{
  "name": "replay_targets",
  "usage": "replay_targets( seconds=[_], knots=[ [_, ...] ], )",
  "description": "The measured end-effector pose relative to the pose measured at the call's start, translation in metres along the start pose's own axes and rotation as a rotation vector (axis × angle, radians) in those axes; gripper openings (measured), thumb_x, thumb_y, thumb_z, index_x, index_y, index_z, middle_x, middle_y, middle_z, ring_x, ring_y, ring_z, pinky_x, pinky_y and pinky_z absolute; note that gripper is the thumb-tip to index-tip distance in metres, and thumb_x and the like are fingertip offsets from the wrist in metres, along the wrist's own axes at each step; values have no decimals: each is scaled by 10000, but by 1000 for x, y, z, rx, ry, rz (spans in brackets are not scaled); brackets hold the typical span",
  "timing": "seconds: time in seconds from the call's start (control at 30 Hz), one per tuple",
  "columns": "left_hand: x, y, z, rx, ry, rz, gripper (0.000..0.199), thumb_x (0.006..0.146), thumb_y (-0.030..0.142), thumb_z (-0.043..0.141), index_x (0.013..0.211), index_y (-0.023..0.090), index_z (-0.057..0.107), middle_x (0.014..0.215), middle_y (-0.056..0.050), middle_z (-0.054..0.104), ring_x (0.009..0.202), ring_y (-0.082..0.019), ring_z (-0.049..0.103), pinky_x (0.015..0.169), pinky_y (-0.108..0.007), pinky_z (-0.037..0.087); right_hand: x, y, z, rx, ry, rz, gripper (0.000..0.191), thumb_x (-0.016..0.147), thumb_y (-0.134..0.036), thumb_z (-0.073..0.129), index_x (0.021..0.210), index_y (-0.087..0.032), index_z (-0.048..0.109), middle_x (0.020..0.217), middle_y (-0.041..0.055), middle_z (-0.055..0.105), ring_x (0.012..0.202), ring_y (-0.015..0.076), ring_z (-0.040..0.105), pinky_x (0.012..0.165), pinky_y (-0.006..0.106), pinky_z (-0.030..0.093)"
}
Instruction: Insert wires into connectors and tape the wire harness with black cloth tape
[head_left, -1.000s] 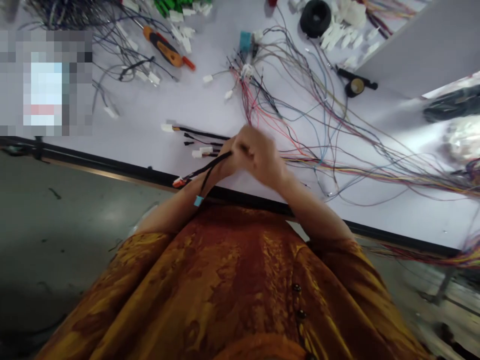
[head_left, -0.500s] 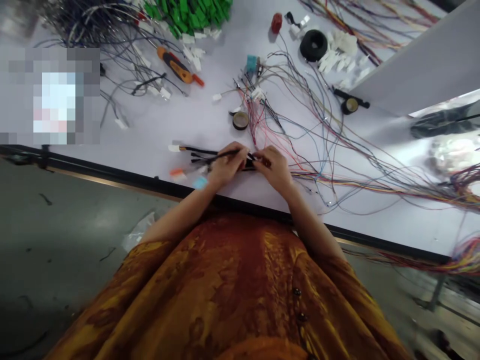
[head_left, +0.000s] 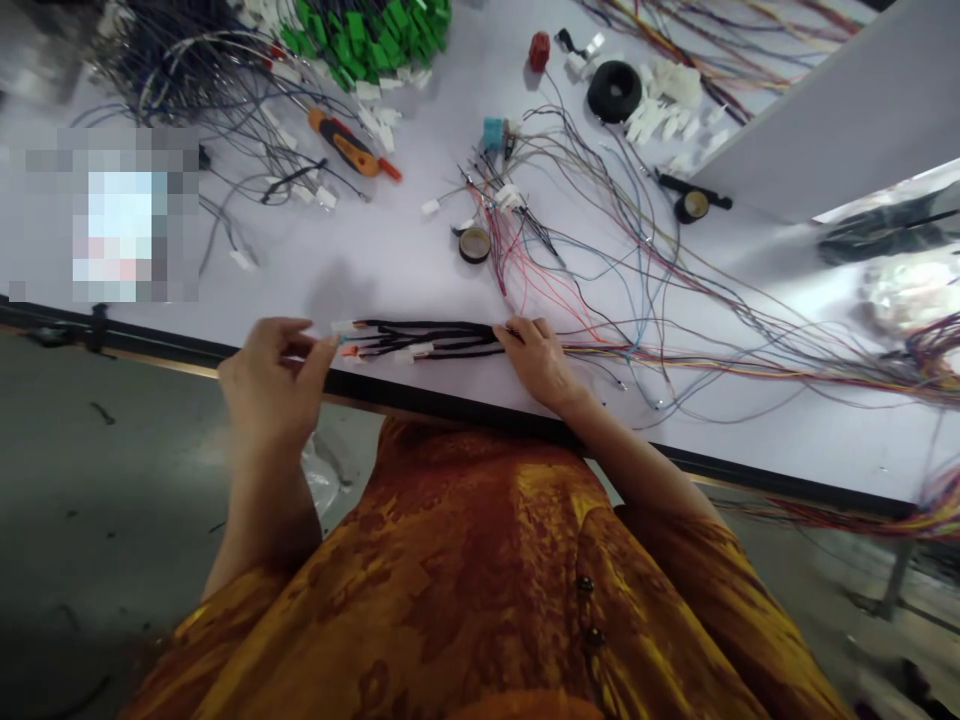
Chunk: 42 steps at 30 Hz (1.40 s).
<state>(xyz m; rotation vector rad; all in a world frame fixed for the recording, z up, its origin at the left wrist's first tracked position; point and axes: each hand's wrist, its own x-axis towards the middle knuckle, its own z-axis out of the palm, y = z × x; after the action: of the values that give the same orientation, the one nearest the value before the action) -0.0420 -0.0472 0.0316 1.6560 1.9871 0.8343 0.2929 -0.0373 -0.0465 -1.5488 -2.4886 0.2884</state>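
Nearside left of the central tape roll (head_left: 474, 259): my left hand (head_left: 270, 385), fingers parted near connector tips. Nearside of roll: harness (head_left: 442, 325), branches apparently fully sleeved; my right hand (head_left: 541, 366) has fingers closed on it. Right of roll: red wires (head_left: 501, 275), unsleeved.

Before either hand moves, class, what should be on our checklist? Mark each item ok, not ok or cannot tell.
1. Right hand on the black-sleeved wires: ok, its fingers are on them.
2. Left hand free of the blue connector: cannot tell, the fingertips are too close to it.
3. Black-sleeved wires lying on the table: ok.
4. Nearer tape roll away from both hands: ok.
5. Thin coloured wires untangled: not ok, many cross.
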Motion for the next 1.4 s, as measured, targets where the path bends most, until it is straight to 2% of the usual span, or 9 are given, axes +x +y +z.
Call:
replay_targets(
  seconds=[0.03,0.13,0.3,0.47,0.63,0.87,1.07,1.23,1.4],
  knots=[
    [-7,9,9,57,141,129,404,859,459,709,1234,321,648,1098,-1,749,954,-263,677,854,-490,565,-1,-2,1,22,-6,19,430,1024,-137,400,1376,-229,629,1263,123,626,1054,263,546,960,421,519],
    [-23,29,55,136,-63,560,399,954,326,592,1325,177,602,1396,-161,632,1351,-340,552,1158,-562,424,-4,-6,2,174,45,107,451,1003,-137,433,1426,-203,571,1351,144,564,1140,261,553,1060,453,496],
    [-13,7,112,223,-352,672,468,969,92,438,1343,287,642,1463,-94,611,1433,-296,495,1234,-605,304,-15,-6,2,383,293,256,398,959,-232,566,1350,-156,571,1379,180,495,1279,285,507,1080,478,490],
    [34,-21,113,182,-404,810,421,962,98,438,1201,272,739,1356,-95,674,1288,-271,598,1167,-536,415,-28,-4,-3,322,179,281,311,967,-221,538,1233,-184,695,1156,124,645,1091,266,581,1026,466,477],
    [66,-14,115,184,-443,924,360,966,127,455,1127,236,758,1305,-98,693,1266,-277,609,1214,-573,355,-29,0,-6,364,156,300,328,978,-197,495,1208,-160,726,1141,129,674,1084,255,590,1008,427,477],
    [35,10,125,261,-373,926,358,996,168,450,1264,196,686,1319,-138,679,1296,-305,586,1196,-604,357,-17,-13,-15,164,38,333,362,1026,-247,494,1318,-227,708,1195,107,661,1059,253,561,957,397,483],
    [47,5,130,333,-383,1002,292,990,220,489,1113,218,754,1140,-134,715,1027,-286,653,882,-453,535,-7,-15,-41,122,-164,284,397,1046,-230,437,1372,-246,662,1243,111,634,1105,241,559,922,350,495],
    [47,15,125,352,-455,1060,219,971,353,589,917,195,731,1176,-140,688,1072,-279,631,901,-428,516,0,-14,-48,37,-277,215,399,1045,-228,409,1379,-223,627,1229,123,622,1110,258,577,838,343,521],
    [39,23,125,412,-383,888,348,953,499,611,956,161,695,1185,-149,696,1098,-299,633,926,-453,509,14,-17,-45,24,-310,293,503,1003,-237,494,1487,-100,478,1284,156,602,1131,271,617,834,350,533]
  ],
)
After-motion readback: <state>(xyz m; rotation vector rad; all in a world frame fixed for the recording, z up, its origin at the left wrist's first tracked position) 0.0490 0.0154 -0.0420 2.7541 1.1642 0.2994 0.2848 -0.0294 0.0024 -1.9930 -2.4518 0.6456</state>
